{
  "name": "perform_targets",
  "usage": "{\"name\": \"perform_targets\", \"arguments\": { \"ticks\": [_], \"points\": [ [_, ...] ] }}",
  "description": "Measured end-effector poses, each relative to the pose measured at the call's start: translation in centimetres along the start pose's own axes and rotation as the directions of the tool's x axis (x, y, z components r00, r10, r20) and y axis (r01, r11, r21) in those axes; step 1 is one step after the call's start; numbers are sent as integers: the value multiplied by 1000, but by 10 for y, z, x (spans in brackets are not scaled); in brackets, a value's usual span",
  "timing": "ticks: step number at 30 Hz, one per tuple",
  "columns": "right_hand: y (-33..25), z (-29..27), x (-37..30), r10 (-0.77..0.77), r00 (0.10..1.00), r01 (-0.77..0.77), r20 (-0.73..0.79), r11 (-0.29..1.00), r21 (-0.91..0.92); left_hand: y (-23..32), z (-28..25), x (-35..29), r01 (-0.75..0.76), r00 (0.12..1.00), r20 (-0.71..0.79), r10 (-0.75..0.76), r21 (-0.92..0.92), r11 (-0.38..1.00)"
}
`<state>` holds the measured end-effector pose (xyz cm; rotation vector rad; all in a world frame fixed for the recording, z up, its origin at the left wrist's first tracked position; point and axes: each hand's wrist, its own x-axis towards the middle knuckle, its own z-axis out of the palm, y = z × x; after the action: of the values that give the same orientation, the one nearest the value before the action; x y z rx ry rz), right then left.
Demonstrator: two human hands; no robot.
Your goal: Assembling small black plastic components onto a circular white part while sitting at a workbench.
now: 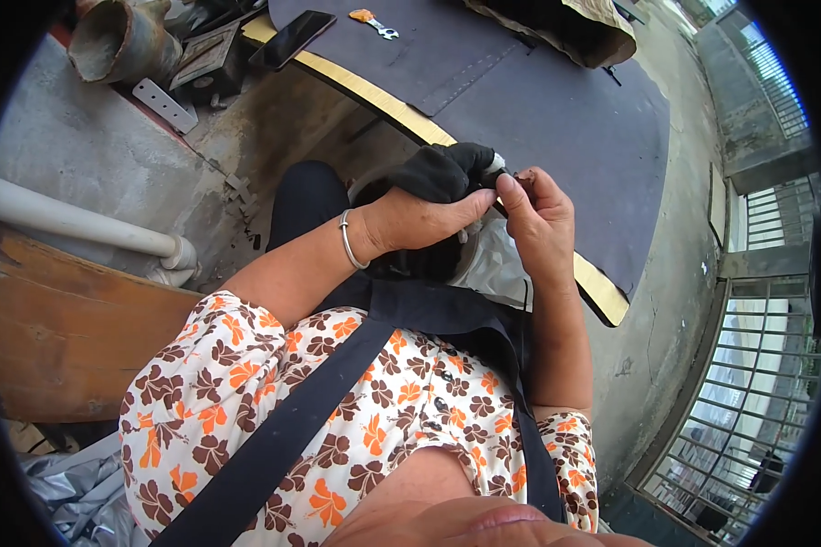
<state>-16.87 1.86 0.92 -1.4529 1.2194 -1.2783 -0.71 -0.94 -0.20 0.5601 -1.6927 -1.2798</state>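
Observation:
In front of my body, at the table's near edge, my two hands meet. A bunched black cloth lies over the fingers of my left hand; whether it is worn like a glove or only gripped, I cannot tell. A small white patch shows at the cloth's far end. With thumb and fingers pinched together, my right hand touches that end, on something small and dark that I cannot make out. Below the hands are a crumpled white plastic bag and dark material, partly hidden by my arms.
The dark-topped table has a yellow edge curving past my hands. On it lie a phone, a small metal tool with an orange end and a brown sack. At left are a rusty pot and a white pipe.

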Motion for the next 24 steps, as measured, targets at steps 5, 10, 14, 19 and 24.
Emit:
{"name": "perform_targets", "arguments": {
  "ticks": [5, 10, 14, 19, 24],
  "points": [
    [0, -8, -4, -218, 975, 224, 50, 933, -283, -3, 2, 3, 37, 996, -84, -16, 247, 968],
    [-1, -5, -2, -90, 993, 115, 75, 883, -455, -10, 4, 6, -228, 953, -50, 298, 527, 819],
    [27, -7, -3, 34, 998, -22, 53, 976, -218, 0, 7, 8, -206, 975, 70, 210, 634, 745],
    [24, -8, -14, 28, 997, -16, 76, 986, -166, -12, 3, 3, -264, 950, -1, 311, 526, 808],
    [16, -8, -12, -9, 994, 47, 107, 935, -351, -6, -4, 7, -2, 998, -60, 10, 143, 990]
  ]
}}
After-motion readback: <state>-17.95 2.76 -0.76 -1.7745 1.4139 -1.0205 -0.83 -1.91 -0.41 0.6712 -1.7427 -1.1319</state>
